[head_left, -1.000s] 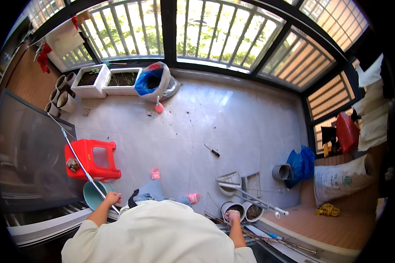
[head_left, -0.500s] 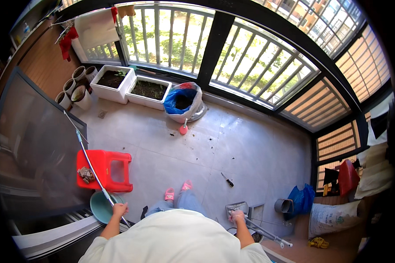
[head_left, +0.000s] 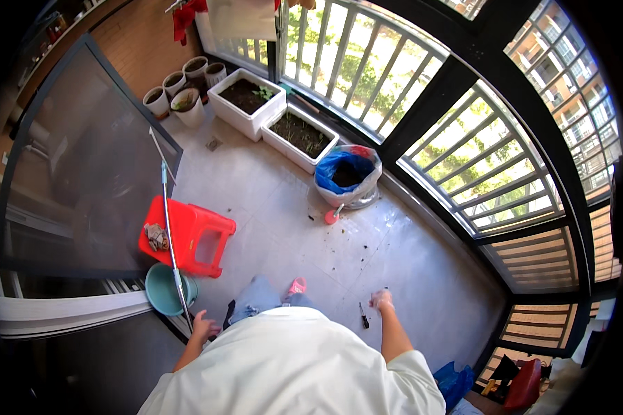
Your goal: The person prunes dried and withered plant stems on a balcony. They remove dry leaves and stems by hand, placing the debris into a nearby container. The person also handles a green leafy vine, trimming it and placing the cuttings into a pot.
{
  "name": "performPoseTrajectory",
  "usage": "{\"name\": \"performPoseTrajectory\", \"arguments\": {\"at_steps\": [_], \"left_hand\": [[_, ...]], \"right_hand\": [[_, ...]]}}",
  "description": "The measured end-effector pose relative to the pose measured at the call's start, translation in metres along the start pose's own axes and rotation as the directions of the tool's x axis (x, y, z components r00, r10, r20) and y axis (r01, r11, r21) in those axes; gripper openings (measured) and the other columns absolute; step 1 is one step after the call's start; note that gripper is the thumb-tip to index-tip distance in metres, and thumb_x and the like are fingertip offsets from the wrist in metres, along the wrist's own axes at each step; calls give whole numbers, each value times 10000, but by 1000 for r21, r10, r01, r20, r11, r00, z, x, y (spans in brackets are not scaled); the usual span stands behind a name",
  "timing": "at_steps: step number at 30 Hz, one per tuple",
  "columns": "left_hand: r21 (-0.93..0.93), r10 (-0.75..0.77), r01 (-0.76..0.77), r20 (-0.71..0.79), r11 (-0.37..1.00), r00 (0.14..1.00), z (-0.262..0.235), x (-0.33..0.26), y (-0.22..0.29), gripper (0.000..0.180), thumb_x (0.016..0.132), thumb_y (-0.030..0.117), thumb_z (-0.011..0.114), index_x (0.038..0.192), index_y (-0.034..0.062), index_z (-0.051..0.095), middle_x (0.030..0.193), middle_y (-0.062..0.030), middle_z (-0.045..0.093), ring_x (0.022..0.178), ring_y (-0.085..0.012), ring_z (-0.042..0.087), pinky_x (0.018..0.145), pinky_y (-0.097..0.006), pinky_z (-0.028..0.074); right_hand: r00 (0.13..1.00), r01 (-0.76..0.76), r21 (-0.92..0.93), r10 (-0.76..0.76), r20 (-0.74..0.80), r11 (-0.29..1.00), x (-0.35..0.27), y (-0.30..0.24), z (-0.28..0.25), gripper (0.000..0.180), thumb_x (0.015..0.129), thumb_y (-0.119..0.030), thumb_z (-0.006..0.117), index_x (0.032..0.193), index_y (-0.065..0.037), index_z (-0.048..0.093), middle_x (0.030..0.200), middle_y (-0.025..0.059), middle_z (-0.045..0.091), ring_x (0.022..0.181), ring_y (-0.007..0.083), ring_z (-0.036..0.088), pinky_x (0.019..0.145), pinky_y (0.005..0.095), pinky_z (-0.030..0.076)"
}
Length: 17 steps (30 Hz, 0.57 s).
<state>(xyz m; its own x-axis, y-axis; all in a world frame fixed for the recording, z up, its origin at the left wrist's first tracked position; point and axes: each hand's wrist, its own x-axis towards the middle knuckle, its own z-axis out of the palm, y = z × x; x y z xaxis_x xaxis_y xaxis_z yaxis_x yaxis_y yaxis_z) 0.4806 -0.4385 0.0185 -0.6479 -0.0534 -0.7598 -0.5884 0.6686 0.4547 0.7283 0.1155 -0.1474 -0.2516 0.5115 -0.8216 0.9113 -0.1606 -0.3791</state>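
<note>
My left hand (head_left: 204,325) is closed around the lower end of a long thin pole (head_left: 167,207) that slants up past a red plastic stool (head_left: 190,235). A teal bucket (head_left: 160,290) stands right beside that hand. My right hand (head_left: 381,299) hangs out over the tiled floor with nothing visible in it; its fingers are too small to read. A small dark hand tool (head_left: 362,315) lies on the floor just left of it. My pink slipper (head_left: 297,285) shows below my knees.
A crumpled rag (head_left: 157,236) lies on the stool. Two white planters with soil (head_left: 246,104) (head_left: 300,135), several round pots (head_left: 180,90) and a blue-lined bag of soil (head_left: 346,176) line the railing. A small red scoop (head_left: 333,216) lies by the bag. A screen door (head_left: 83,159) stands at left.
My view has swung left and away from the dustpan and bags at the right. My right hand has come off the metal things on the floor. The left hand keeps the pole.
</note>
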Motion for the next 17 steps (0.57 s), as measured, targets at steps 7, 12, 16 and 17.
{"name": "performPoseTrajectory", "arguments": {"at_steps": [7,12,16,17], "left_hand": [[123,128,-114,-107,986,986,31,73,-64,306,835,241,443,757,8,625,535,-105,540,477,-227,551,505,-313,447],[643,566,-458,45,614,823,21,181,-114,185,742,138,536,873,38,619,741,-148,574,603,-261,584,601,-352,474],[-440,-78,120,111,890,991,-3,242,-51,595,680,53,570,1236,102,364,988,-158,572,750,-345,591,697,-492,458],[-443,-80,123,114,888,990,-11,250,-42,595,680,53,570,1236,102,364,988,-158,572,750,-345,591,697,-492,458]], "right_hand": [[992,116,-288,-98,75,951,-53,-253,-3,181,735,-72,559,907,-15,560,679,85,613,494,159,565,496,283,465],[998,40,-290,-26,52,956,-36,-305,17,145,736,-78,561,872,-34,582,660,89,612,501,172,572,486,293,465],[983,-170,-165,155,-96,972,-6,-304,32,155,762,-120,559,889,-32,576,679,128,610,502,214,573,496,353,497],[976,-214,-206,199,-93,955,1,-307,35,175,770,-143,560,907,-35,572,695,139,611,500,224,573,501,372,507]]}}
